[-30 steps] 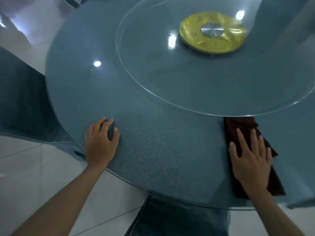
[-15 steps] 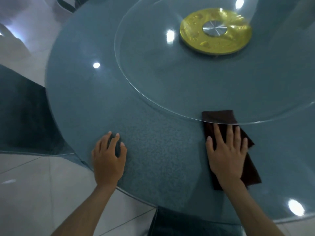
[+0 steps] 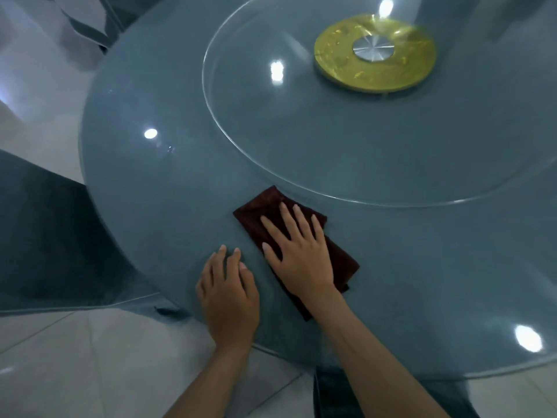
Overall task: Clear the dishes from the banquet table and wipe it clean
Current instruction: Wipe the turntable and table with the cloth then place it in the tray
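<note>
A round banquet table (image 3: 168, 188) with a blue-grey glass-covered top fills the view. A dark red cloth (image 3: 256, 212) lies flat on it near the front edge. My right hand (image 3: 298, 254) presses down on the cloth with straight, spread fingers. Just to its left, my left hand (image 3: 230, 297) rests flat on the bare tabletop by the rim, almost touching the right hand. No dishes are in view.
A clear glass turntable (image 3: 376, 140) sits over the table's middle on a gold disc (image 3: 337, 67) with a silver hub. A chair in a blue cover (image 3: 39, 236) stands at the left, another chair back (image 3: 334, 396) below the front edge. The floor is pale tile (image 3: 75, 366).
My right hand has slid the cloth leftward along the front of the table, from under the turntable's rim toward my left hand. The left hand stays flat near the table edge.
</note>
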`<state>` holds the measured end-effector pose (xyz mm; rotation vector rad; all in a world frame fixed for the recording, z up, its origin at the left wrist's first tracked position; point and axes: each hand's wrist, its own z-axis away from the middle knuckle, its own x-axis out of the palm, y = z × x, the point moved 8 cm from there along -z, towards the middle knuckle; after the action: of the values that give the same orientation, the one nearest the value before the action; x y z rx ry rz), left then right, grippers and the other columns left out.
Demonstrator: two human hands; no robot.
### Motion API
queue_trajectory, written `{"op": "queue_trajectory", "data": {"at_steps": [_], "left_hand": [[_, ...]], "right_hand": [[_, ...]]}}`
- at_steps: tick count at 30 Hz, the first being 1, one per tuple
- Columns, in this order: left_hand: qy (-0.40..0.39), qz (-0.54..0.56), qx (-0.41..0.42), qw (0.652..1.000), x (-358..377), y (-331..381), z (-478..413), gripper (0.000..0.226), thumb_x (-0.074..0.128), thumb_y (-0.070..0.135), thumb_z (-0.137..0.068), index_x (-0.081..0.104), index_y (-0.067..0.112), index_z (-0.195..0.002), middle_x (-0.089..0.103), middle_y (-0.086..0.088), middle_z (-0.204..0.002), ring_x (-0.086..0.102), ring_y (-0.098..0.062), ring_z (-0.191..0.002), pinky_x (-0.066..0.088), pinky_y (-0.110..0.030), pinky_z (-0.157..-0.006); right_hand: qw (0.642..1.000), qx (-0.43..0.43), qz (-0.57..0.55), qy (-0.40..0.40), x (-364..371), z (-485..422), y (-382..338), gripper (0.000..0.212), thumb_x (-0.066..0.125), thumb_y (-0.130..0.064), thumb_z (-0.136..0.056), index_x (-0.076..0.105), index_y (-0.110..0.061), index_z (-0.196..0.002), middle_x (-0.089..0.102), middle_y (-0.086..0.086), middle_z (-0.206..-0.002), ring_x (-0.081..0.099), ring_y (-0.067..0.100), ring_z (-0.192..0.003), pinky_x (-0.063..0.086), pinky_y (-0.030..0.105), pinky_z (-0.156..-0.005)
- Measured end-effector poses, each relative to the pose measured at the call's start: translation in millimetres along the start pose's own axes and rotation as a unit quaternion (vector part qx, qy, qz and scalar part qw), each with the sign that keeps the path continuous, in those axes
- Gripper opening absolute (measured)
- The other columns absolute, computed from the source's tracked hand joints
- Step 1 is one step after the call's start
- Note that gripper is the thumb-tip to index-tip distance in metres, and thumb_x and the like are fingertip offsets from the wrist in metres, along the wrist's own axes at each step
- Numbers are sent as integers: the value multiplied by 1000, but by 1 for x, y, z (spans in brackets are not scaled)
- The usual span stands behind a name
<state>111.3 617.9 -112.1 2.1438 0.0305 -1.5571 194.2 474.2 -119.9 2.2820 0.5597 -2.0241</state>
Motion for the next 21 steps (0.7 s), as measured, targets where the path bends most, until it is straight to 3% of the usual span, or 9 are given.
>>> {"op": "queue_trajectory", "data": {"at_steps": [5,8,11,14,16,21], "left_hand": [[-27,57,-2,998,2,-5,-1,34,46,30,-101,67,18,-125,54,-10,-150,47,-33,-139,36,-49,-109],[-61,100,75,990,-1,-13,-1,33,47,30,-100,67,17,-123,54,-12,-151,48,-33,-140,37,-48,-110],[-70,153,174,970,-14,-40,-20,31,52,24,-98,66,14,-125,57,-9,-147,51,-29,-138,40,-47,-112],[-50,139,229,962,-28,-81,-75,34,53,24,-99,65,14,-129,57,-7,-148,46,-29,-144,34,-50,-118],[-31,119,224,967,-31,-111,-123,35,51,26,-99,64,14,-130,56,-8,-149,45,-29,-145,32,-53,-118],[-9,109,176,978,-24,-167,-222,39,45,29,-103,56,12,-136,44,-12,-158,43,-34,-144,30,-57,-118]], "right_hand": [[976,203,49,57,-25,54,59,54,40,-54,-103,43,-39,-155,34,5,-166,30,28,-154,23,52,-123],[946,306,74,73,-37,111,65,55,36,-52,-104,43,-34,-156,33,9,-166,30,32,-153,22,55,-123],[934,342,87,64,-33,139,32,57,32,-50,-105,39,-29,-158,29,14,-167,25,35,-154,20,57,-123],[915,386,96,66,-26,133,-3,59,28,-48,-106,35,-26,-160,25,17,-168,22,38,-155,19,61,-122],[913,390,98,71,-17,112,-27,58,29,-47,-107,35,-25,-160,25,18,-167,22,39,-154,20,62,-121],[947,296,96,79,27,14,-132,57,40,-47,-103,40,-30,-158,29,14,-167,24,35,-155,19,59,-122]]}}
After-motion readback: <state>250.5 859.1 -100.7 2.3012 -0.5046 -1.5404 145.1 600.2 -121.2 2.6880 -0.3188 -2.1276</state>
